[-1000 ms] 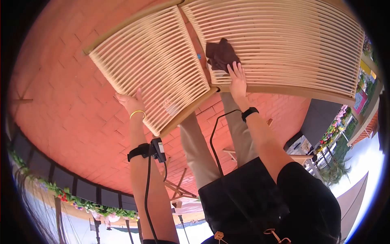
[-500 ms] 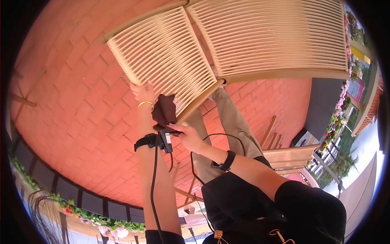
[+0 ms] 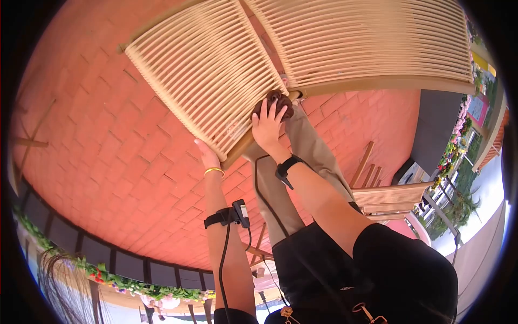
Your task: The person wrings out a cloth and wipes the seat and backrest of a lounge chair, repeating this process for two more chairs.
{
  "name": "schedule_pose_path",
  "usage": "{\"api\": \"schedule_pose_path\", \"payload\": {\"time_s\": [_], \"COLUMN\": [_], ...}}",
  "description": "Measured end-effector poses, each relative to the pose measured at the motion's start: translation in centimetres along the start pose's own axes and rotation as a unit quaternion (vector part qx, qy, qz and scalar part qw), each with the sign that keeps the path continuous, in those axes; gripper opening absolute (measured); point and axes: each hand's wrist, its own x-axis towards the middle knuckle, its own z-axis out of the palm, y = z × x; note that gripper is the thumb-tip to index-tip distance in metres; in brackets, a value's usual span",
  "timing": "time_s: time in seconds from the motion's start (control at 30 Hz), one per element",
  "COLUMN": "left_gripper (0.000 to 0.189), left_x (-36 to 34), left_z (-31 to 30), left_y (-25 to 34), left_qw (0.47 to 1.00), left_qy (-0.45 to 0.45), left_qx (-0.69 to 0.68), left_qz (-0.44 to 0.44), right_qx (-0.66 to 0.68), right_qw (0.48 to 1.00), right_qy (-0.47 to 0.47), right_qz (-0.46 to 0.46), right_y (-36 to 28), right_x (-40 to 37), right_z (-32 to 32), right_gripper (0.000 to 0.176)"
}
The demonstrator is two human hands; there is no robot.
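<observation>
My right hand (image 3: 268, 123), with a black watch on the wrist, presses a dark brown cloth (image 3: 276, 100) against the wooden frame corner where the two slatted panels of a pale chair (image 3: 205, 70) meet. Its fingers are spread over the cloth. My left hand (image 3: 207, 155), with a gold bangle, holds the lower edge of the left slatted panel. A black strapped device (image 3: 233, 214) with a cable sits further down that forearm. My legs in beige trousers (image 3: 302, 151) stand between the arms.
Red brick paving (image 3: 108, 135) lies all around the chair. Another wooden chair (image 3: 388, 197) stands at the right, beside a grey block (image 3: 431, 129). Flower planters (image 3: 456, 146) line the right edge and a leafy garland (image 3: 118, 281) runs along the lower left.
My right hand has carried the cloth from near my left wrist up onto the chair's frame corner. My left hand has slid down along the panel's edge.
</observation>
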Motion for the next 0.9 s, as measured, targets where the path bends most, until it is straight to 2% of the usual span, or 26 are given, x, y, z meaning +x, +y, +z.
{"api": "schedule_pose_path", "payload": {"time_s": [0.1,0.17,0.2,0.27,0.3,0.33,0.37,0.4,0.43,0.47,0.53,0.57,0.63,0.67,0.73,0.77,0.8,0.83,0.87,0.9], "left_gripper": [0.077,0.077,0.077,0.074,0.071,0.069,0.066,0.066,0.066,0.065,0.065,0.065,0.062,0.062,0.060,0.061,0.061,0.062,0.063,0.063], "left_x": [-0.1,-0.4,-0.8,-1.0,-0.5,0.0,-1.4,-1.4,-1.2,-0.8,-1.0,-1.0,-1.1,-0.9,-0.6,-0.3,-0.3,-0.5,-0.7,-1.7], "left_z": [0.0,-0.3,-0.5,-0.9,-1.0,-1.0,0.0,0.5,0.9,1.4,2.6,2.6,2.2,2.3,1.5,1.9,2.2,2.3,2.3,2.8], "left_y": [0.3,0.8,1.0,0.6,-0.2,-0.7,0.8,0.2,-0.6,-1.0,-0.3,-0.7,-0.7,-0.2,-0.5,-1.4,-1.3,-1.2,-1.2,0.1], "left_qw": [0.999,0.999,0.998,0.994,0.992,0.989,0.997,0.997,0.998,0.980,0.984,0.977,0.970,0.970,0.985,0.987,0.986,0.969,0.928,0.936], "left_qy": [-0.026,-0.034,-0.043,-0.058,-0.081,-0.103,-0.048,-0.048,0.025,0.097,0.097,0.122,0.145,0.145,0.107,0.086,0.086,0.150,0.211,0.201], "left_qx": [-0.033,-0.034,-0.035,-0.078,-0.091,-0.103,-0.057,-0.054,0.026,0.101,0.094,0.114,0.135,0.132,0.119,-0.035,-0.037,0.104,0.245,0.243], "left_qz": [0.009,-0.004,-0.022,-0.054,-0.020,0.014,-0.033,-0.033,0.053,0.142,0.113,0.131,0.140,0.143,0.063,0.134,0.136,0.164,0.187,0.157], "right_qx": [0.013,0.014,0.015,0.016,-0.020,-0.021,-0.035,-0.071,-0.008,0.117,0.065,0.096,0.152,0.164,0.170,0.170,0.134,0.098,0.093,0.035], "right_qw": [0.990,0.943,0.944,0.850,0.830,0.862,0.913,0.959,0.980,0.986,0.997,0.995,0.983,0.972,0.939,0.939,0.922,0.900,0.888,0.916], "right_qy": [-0.070,-0.133,-0.133,-0.175,-0.162,-0.193,-0.202,-0.110,0.002,0.028,0.021,-0.008,-0.044,-0.113,-0.144,-0.146,-0.174,-0.201,-0.216,-0.188], "right_qz": [-0.121,-0.304,-0.301,-0.497,-0.533,-0.468,-0.353,-0.253,-0.200,-0.112,-0.021,0.014,-0.095,-0.126,-0.262,-0.263,-0.320,-0.374,-0.395,-0.353], "right_y": [-3.3,-4.5,-4.3,-3.0,-2.6,-1.8,-0.8,0.5,2.3,3.3,1.0,-0.3,-3.1,-5.4,-8.9,-8.9,-8.7,-8.2,-6.9,-6.0], "right_x": [-6.2,-9.5,-8.8,-5.9,-2.9,-0.3,2.8,5.8,9.4,12.1,11.7,10.7,6.9,3.9,-1.2,-1.2,-0.6,0.0,2.3,5.1], "right_z": [-0.6,-1.9,-1.9,-2.0,-3.3,-3.8,-3.5,-3.1,-1.7,-1.1,-1.1,-1.4,-0.2,-0.2,-0.5,-0.7,-0.9,-1.0,-1.3,-1.5], "right_gripper": [0.056,0.055,0.055,0.051,0.048,0.050,0.052,0.052,0.052,0.054,0.055,0.056,0.056,0.056,0.057,0.057,0.054,0.052,0.051,0.051]}}
